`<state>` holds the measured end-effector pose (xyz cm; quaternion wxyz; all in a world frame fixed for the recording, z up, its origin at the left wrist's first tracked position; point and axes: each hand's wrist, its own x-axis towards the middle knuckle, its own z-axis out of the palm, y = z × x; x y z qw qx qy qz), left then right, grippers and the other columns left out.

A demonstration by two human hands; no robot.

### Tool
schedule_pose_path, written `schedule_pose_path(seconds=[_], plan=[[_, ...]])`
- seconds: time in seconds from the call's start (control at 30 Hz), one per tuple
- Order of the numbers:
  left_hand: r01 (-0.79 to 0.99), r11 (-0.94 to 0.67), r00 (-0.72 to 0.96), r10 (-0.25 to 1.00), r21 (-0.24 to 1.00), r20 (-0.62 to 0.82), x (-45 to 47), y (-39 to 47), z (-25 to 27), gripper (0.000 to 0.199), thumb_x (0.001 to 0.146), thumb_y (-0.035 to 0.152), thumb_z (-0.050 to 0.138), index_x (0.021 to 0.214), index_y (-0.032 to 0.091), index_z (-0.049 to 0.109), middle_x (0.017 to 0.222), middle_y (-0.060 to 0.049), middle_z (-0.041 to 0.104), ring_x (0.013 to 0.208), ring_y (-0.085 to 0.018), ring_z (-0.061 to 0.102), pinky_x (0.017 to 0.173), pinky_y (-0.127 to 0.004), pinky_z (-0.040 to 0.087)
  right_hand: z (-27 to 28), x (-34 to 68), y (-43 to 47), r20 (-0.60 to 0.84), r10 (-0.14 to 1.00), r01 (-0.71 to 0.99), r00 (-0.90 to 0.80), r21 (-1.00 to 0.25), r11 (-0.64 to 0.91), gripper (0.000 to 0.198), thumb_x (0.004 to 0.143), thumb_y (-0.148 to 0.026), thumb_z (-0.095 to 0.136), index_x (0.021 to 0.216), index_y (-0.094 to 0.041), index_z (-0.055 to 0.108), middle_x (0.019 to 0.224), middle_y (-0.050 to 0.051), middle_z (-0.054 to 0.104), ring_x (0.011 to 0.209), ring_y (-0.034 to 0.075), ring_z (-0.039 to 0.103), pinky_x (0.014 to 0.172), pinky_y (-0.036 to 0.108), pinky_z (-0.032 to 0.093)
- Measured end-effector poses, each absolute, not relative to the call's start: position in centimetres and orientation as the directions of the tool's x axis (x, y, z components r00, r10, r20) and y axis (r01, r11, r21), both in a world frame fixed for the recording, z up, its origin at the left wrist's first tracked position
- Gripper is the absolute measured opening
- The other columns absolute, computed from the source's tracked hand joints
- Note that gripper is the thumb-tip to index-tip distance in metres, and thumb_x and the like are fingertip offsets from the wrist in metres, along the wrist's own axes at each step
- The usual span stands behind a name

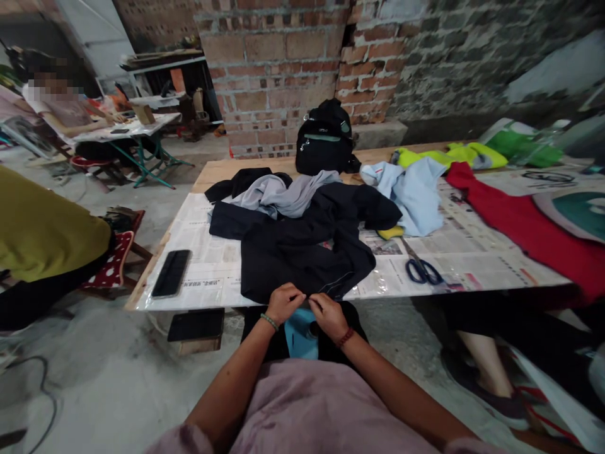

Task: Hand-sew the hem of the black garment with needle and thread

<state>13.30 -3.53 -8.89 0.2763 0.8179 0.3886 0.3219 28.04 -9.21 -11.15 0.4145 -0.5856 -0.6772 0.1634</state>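
A dark navy garment lies rumpled over the table's front edge, with a thin pale line along its lower right part. My left hand, wearing a green bead bracelet, pinches the near edge of this cloth. Close beside it, my right hand, with a red bead bracelet, has its fingers closed at the same edge. Anything small between the fingertips is hidden. Below the hands, a light blue cloth or pouch shows at my lap. Blue-handled scissors rest to the right of the garment.
On the newspaper-covered table are a phone, a grey cloth, a light blue garment, a red cloth and a black backpack. Another person sits at left; a leg shows at right.
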Motion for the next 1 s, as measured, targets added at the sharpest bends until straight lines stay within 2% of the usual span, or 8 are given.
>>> schedule_pose_path(seconds=[0.13, 0.23, 0.43, 0.57, 0.67, 0.83, 1.0], plan=[[0.430, -0.553, 0.490, 0.807, 0.714, 0.330, 13.2, -3.6, -9.0, 0.008, 0.070, 0.023, 0.059, 0.067, 0.017, 0.064, 0.064, -0.001, 0.057, 0.062, -0.010, 0.052, 0.059, -0.020, 0.040, -10.6, 27.5, -8.8, 0.290, 0.940, 0.534, 0.177, -0.831, 0.156, 0.016, 0.078, -0.027, 0.047, 0.071, -0.017, 0.058, 0.066, 0.002, 0.061, 0.061, 0.014, 0.056, 0.059, 0.025, 0.045], [0.413, -0.521, 0.448, 0.830, 0.747, 0.332, 13.2, -3.4, -9.0, 0.008, 0.071, 0.019, 0.057, 0.067, 0.016, 0.063, 0.063, 0.000, 0.055, 0.061, -0.009, 0.051, 0.057, -0.020, 0.040, -10.1, 27.0, -7.8, 0.288, 0.936, 0.489, 0.204, -0.858, 0.158, 0.017, 0.078, -0.029, 0.048, 0.070, -0.018, 0.059, 0.067, 0.001, 0.061, 0.062, 0.014, 0.057, 0.061, 0.025, 0.046], [0.411, -0.466, 0.367, 0.871, 0.783, 0.326, 13.1, -2.9, -8.8, 0.010, 0.071, 0.014, 0.053, 0.065, 0.015, 0.061, 0.063, 0.001, 0.053, 0.062, -0.009, 0.049, 0.059, -0.020, 0.040, -9.6, 26.2, -6.3, 0.488, 0.871, 0.551, 0.064, -0.745, 0.377, 0.017, 0.082, -0.022, 0.043, 0.082, -0.019, 0.060, 0.081, 0.005, 0.059, 0.077, 0.015, 0.056, 0.072, 0.029, 0.045], [0.411, -0.461, 0.356, 0.875, 0.786, 0.327, 13.1, -2.9, -8.7, 0.010, 0.071, 0.013, 0.052, 0.067, 0.016, 0.061, 0.064, 0.001, 0.053, 0.062, -0.009, 0.050, 0.060, -0.020, 0.040, -10.1, 26.1, -6.3, 0.542, 0.840, 0.560, 0.010, -0.699, 0.444, 0.019, 0.084, -0.020, 0.039, 0.087, -0.018, 0.058, 0.084, 0.007, 0.057, 0.082, 0.016, 0.054, 0.074, 0.029, 0.046], [0.439, -0.466, 0.350, 0.876, 0.768, 0.332, 13.3, -3.1, -8.8, 0.011, 0.072, 0.015, 0.051, 0.066, 0.016, 0.061, 0.063, 0.001, 0.053, 0.062, -0.009, 0.049, 0.060, -0.020, 0.039, -10.1, 26.2, -6.3, 0.503, 0.862, 0.541, 0.060, -0.742, 0.396, 0.018, 0.084, -0.021, 0.039, 0.085, -0.018, 0.057, 0.082, 0.006, 0.057, 0.079, 0.015, 0.055, 0.071, 0.028, 0.046], [0.512, -0.440, 0.320, 0.895, 0.737, 0.312, 13.8, -3.1, -9.1, 0.013, 0.071, 0.013, 0.052, 0.061, 0.017, 0.060, 0.061, 0.001, 0.052, 0.060, -0.009, 0.047, 0.058, -0.019, 0.037, -9.0, 26.2, -6.1, 0.369, 0.911, 0.456, 0.183, -0.853, 0.253, 0.014, 0.082, -0.023, 0.040, 0.081, -0.019, 0.054, 0.068, 0.000, 0.055, 0.056, 0.011, 0.052, 0.057, 0.024, 0.045], [0.524, -0.435, 0.316, 0.898, 0.732, 0.307, 14.0, -3.1, -9.2, 0.014, 0.069, 0.011, 0.051, 0.059, 0.016, 0.059, 0.060, 0.002, 0.050, 0.059, -0.008, 0.046, 0.056, -0.019, 0.036, -9.1, 26.1, -6.2, 0.402, 0.899, 0.479, 0.175, -0.832, 0.278, 0.014, 0.082, -0.022, 0.039, 0.082, -0.019, 0.053, 0.069, 0.001, 0.053, 0.058, 0.011, 0.052, 0.059, 0.024, 0.044]])
